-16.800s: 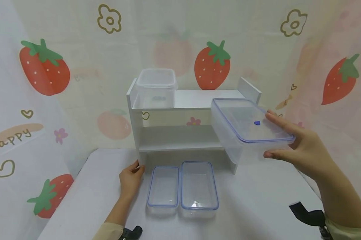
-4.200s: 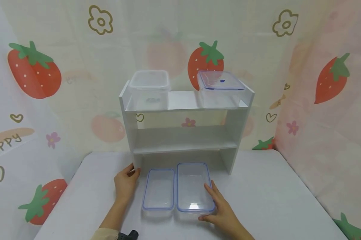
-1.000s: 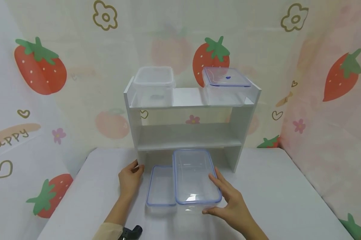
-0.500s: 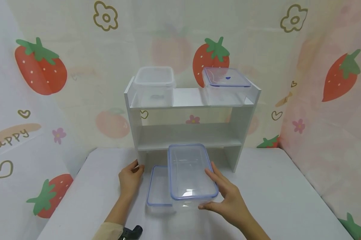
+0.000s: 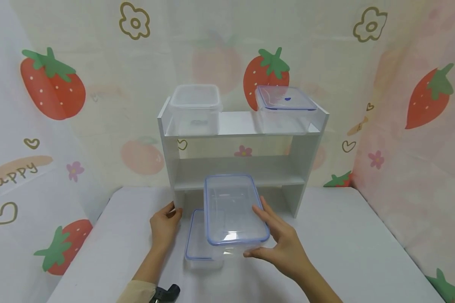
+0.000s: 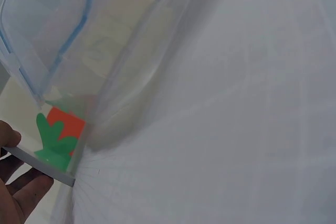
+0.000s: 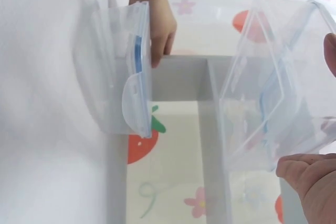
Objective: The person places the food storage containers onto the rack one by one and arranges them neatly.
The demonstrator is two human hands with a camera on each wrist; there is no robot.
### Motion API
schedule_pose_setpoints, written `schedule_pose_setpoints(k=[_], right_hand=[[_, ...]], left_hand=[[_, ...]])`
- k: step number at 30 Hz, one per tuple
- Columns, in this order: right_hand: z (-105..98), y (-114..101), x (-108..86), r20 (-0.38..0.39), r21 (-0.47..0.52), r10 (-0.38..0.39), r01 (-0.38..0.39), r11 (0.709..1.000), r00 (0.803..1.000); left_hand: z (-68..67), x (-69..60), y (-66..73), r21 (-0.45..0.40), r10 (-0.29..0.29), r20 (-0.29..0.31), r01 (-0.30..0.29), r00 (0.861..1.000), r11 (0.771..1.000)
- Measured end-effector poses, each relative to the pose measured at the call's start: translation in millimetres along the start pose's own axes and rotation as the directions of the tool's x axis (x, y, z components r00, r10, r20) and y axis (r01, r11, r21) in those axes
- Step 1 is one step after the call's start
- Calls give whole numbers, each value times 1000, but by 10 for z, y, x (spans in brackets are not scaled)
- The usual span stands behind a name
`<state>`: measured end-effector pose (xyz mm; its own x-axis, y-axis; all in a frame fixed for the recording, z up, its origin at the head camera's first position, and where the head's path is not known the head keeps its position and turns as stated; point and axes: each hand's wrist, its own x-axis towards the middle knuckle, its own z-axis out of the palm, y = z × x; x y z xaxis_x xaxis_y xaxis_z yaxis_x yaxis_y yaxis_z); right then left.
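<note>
My right hand grips the right side of a larger clear storage box with a blue-rimmed lid. It holds the box off the table, in front of the lower part of the white shelf rack. Partly behind that box, a smaller clear blue-rimmed box rests on the table. My left hand pinches the front edge of the rack's left side panel near its foot. In the left wrist view, thumb and fingers lie on either side of the panel.
On the rack's top tier stand a white-lidded clear box at the left and a clear box with a blue-edged lid at the right. The white table extends to both sides. Strawberry-printed cloth hangs behind.
Since 4.2 s ago, my right hand has lifted the larger box off the table and moved it up and left, partly over the smaller box in view. The left hand stays at the panel.
</note>
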<state>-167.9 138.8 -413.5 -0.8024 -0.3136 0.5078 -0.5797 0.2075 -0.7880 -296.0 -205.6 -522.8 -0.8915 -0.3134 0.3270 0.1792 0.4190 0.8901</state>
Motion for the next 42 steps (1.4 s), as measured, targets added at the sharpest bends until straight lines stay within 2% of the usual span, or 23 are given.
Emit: schedule_pose_setpoints(k=[6, 19, 31, 42], right_hand=[[22, -50, 99, 3, -7, 12, -12, 1000, 1000], [80, -116, 376, -3, 25, 56, -56, 998, 998], [124, -65, 622, -23, -47, 118, -119, 992, 993], [162, -47, 865, -7, -69, 115, -115, 991, 993]], left_hand=[[-6, -2, 17, -4, -15, 8, 15, 1000, 1000], [6, 10, -4, 11, -4, -16, 4, 1000, 1000], [3, -2, -21, -3, -8, 4, 8, 1000, 1000], [-8, 1, -4, -5, -10, -1, 10, 1000, 1000]])
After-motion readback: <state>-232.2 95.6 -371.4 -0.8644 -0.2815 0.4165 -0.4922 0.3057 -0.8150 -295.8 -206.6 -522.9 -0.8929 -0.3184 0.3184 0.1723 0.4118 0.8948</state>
